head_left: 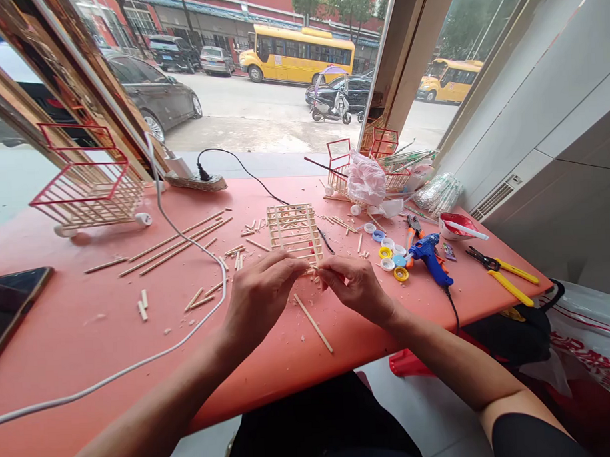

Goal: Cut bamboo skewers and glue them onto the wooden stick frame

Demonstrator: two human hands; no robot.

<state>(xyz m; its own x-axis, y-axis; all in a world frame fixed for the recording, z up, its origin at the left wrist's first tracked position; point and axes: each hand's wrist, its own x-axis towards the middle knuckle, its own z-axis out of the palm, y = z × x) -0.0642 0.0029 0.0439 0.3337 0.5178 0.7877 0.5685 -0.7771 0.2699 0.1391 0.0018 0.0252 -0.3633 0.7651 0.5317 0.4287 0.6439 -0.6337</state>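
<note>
A small lattice frame of pale wooden sticks [291, 239] sits in the middle of the table, in front of both hands. At its near end, my left hand [260, 293] is closed, thumb and forefinger pinching the edge. My right hand [357, 290] is closed too, its fingertips almost meeting the left ones at the frame's near right corner. The fingers hide the exact spot they pinch. One loose wooden stick [313, 323] lies just below the hands, among scattered crumbs and short cut pieces.
To the right lie a blue glue gun [430, 259], coloured bottle caps [386, 252] and yellow-handled pliers [509, 275]. A red-rimmed stick cart [88, 186] stands left, near long sticks [173, 246]. A white cable [208, 318] crosses the orange table [114, 355]; a phone [12, 305] lies at left.
</note>
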